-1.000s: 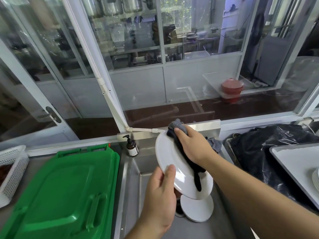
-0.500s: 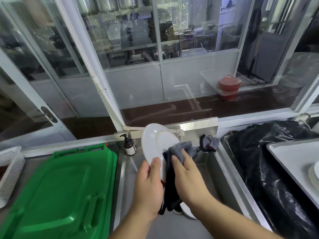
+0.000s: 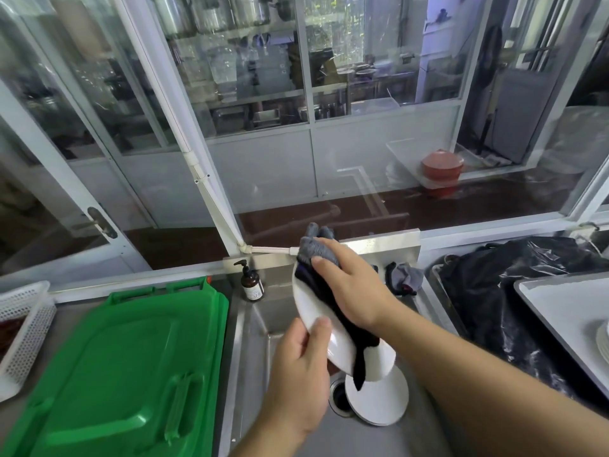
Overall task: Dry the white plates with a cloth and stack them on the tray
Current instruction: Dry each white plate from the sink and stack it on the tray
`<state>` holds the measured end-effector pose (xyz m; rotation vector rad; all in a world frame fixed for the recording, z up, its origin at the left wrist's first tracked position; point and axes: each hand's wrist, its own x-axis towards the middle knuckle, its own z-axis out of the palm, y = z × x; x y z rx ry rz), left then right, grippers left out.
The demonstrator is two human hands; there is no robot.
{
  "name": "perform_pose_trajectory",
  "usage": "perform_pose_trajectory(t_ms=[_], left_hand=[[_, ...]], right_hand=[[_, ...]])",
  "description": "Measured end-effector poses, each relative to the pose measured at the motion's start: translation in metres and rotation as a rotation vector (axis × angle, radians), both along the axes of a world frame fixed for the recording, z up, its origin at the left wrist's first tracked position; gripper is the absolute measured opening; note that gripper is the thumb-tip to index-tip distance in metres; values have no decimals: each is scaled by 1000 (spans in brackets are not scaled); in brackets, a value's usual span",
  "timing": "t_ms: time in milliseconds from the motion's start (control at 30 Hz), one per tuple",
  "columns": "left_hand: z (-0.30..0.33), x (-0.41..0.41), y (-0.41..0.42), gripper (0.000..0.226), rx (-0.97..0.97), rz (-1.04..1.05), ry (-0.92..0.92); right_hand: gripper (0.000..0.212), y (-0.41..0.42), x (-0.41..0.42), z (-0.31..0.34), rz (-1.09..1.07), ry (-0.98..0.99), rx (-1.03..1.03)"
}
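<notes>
Steel sink [image 3: 250, 328] below glass partition [image 3: 379, 179]; green lid [image 3: 125, 374] left, tray [image 3: 560, 308] right

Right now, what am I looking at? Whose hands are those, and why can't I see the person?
The camera sits on the person's head and looks down, so you see only their arms. The left hand holds a white plate tilted over a metal sink. The right hand presses a dark cloth against it to dry it. Another white plate lies in the sink below. On the left is a green lid, behind it a brown soap bottle. At the far right, a tray carries stacked plates.
</notes>
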<state>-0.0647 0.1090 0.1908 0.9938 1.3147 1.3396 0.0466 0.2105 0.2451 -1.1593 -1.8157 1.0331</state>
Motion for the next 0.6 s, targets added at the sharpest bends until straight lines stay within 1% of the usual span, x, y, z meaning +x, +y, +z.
perform_pose_trajectory(t_ms=[33, 67, 100, 167, 233, 300, 333, 367, 433, 467, 500, 533, 567, 600], left_hand=[[-1, 2, -3, 39, -6, -11, 42], [-2, 3, -5, 35, 3, -23, 107], [0, 5, -7, 32, 15, -22, 182], [3, 6, -11, 36, 71, 3, 364], [3, 3, -12, 38, 109, -5, 535], [2, 1, -10, 37, 92, -66, 683], [0, 0, -8, 37, 89, -98, 765], [1, -1, -8, 34, 95, -124, 834], [6, -3, -5, 14, 71, -175, 865], [10, -3, -3, 24, 60, -206, 855], [12, -4, -2, 39, 74, -246, 864], [14, -5, -1, 51, 107, -282, 926], [14, -7, 0, 62, 142, -313, 1024], [12, -9, 2, 72, 185, -329, 1137]], right_hand=[[16, 6, -2, 0, -49, 19, -51], [17, 12, -3, -1, -99, 40, -109], [19, 15, -4, -2, -149, 61, -171], [26, 17, -3, -5, -231, 118, -287], [41, 14, -3, -8, -266, 197, -414], [61, 12, -2, -8, -273, 301, -562], [66, 11, 0, -8, -268, 343, -623], [68, 10, 2, -8, -263, 381, -674], [71, 6, 6, -8, -248, 449, -749], [77, 4, 9, -8, -233, 465, -765], [81, 2, 12, -9, -210, 471, -770], [81, 1, 16, -10, -192, 478, -767], [72, -1, 21, -11, -184, 491, -761], [58, -2, 26, -14, -191, 502, -760]])
